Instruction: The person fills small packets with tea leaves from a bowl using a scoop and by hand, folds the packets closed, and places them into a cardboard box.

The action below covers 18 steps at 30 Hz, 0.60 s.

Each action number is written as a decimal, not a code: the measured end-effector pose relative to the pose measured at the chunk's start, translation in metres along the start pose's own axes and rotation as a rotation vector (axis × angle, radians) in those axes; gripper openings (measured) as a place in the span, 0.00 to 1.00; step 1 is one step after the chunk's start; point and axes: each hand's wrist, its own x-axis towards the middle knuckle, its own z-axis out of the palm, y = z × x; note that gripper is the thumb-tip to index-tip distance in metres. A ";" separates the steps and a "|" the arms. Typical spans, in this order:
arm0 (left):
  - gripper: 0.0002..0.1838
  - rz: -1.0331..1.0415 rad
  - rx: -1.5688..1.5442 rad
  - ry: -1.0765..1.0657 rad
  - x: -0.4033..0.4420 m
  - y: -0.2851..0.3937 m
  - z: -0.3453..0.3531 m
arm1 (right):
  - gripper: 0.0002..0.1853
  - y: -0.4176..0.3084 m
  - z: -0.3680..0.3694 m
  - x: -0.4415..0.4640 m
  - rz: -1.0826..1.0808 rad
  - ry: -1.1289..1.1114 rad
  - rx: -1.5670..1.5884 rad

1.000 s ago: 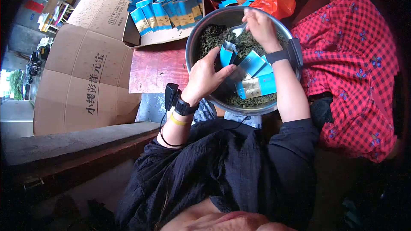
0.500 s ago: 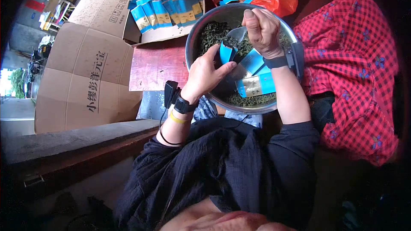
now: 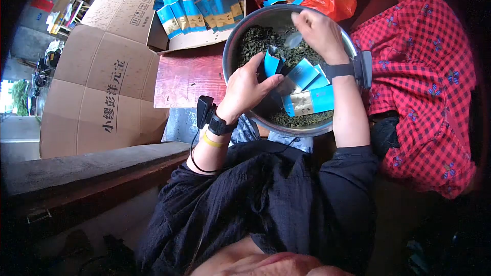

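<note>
Pale translucent spoon (image 3: 293, 41) shifts right of its earlier place. Left hand (image 3: 245, 89) pinches an open-topped blue packet (image 3: 273, 64) in a thumb-and-finger grip above dark crumbled leaves (image 3: 257, 37); farther right, the right hand's (image 3: 324, 36) grip curls closed on the spoon.

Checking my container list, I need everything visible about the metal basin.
The basin is round, silvery, apparently metal, with a smooth rim, its open top facing up. Dark green leaves and blue packets lie inside. It is beside a red wooden board; what supports it is unclear. The left hand and right hand are over it; arm contact with the rim is unclear.
</note>
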 end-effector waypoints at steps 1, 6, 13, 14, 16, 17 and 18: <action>0.34 -0.006 -0.016 -0.010 0.000 0.000 0.000 | 0.19 0.005 0.002 -0.002 -0.013 -0.141 -0.156; 0.36 -0.061 -0.001 -0.016 -0.001 0.004 -0.004 | 0.08 -0.005 -0.004 0.002 -0.254 0.060 -0.142; 0.38 0.176 -0.025 0.220 0.001 -0.013 0.005 | 0.13 -0.045 0.002 -0.011 -0.373 -0.544 0.581; 0.38 0.094 -0.042 0.152 0.000 -0.013 0.004 | 0.12 -0.050 0.001 -0.013 -0.340 -0.583 0.546; 0.39 0.078 -0.036 0.146 -0.003 -0.010 0.003 | 0.10 -0.050 0.006 -0.016 -0.280 -0.536 0.510; 0.39 0.052 -0.078 0.130 -0.003 -0.008 0.001 | 0.09 -0.049 0.002 -0.013 -0.236 -0.559 0.497; 0.39 0.073 -0.115 0.136 -0.003 -0.004 -0.004 | 0.09 -0.047 -0.001 -0.012 -0.215 -0.556 0.518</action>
